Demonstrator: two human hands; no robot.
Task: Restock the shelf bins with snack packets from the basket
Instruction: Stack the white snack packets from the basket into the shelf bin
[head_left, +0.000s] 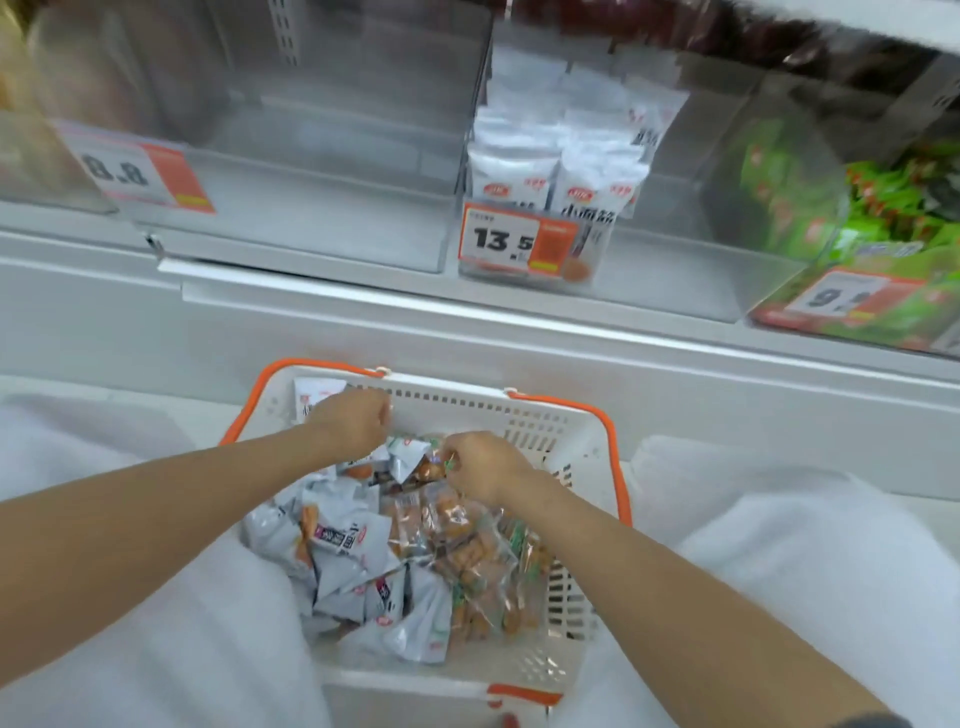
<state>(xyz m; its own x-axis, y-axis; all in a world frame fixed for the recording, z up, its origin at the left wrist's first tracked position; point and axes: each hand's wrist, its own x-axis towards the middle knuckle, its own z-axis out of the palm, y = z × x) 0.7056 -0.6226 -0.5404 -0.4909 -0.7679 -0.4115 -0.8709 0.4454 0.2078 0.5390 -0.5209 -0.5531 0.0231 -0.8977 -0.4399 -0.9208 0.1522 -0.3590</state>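
Crinkled grey-white foil snack packets (343, 545) and clear bags of orange snacks (467, 561) heap the white slotted plastic basket with orange handles (571, 431), below the shelf edge. The right hand (483, 467) pinches a clear packet (434, 467); the left hand (348, 418) curls at the far wall, its grip hidden. Above, the clear acrylic bin tagged 8.8 (311, 208) shows only bare floor.

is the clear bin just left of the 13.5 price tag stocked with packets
No, the clear bin left of the 13.5 price tag shows only bare walls and floor, with no packets inside.
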